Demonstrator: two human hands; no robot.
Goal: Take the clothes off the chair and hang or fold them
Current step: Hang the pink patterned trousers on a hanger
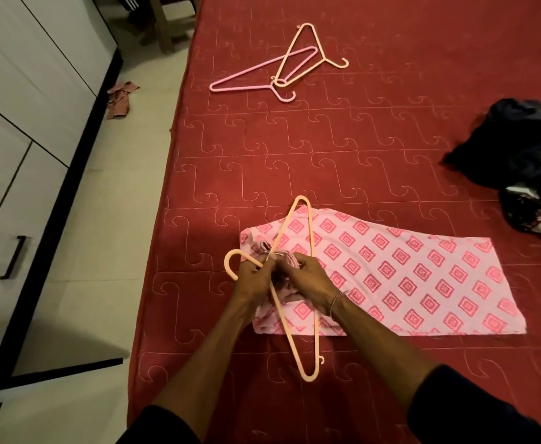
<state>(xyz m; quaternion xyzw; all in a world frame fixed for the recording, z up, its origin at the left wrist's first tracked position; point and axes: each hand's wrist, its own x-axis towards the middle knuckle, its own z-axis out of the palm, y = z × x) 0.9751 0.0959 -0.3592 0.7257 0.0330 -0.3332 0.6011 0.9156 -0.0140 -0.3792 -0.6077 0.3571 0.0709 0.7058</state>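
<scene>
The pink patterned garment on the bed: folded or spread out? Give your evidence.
Folded. The pink patterned garment lies flat on the bed as a narrow strip with straight edges, its left end bunched in both hands at the peach hanger.

The dark clothes [519, 145] run off the right edge, their full shape unseen. Both hands [282, 274] cover the pink garment's [406, 277] bunched end (fingers' grip unclear). The chair [166, 17] is cut off at the top.
</scene>
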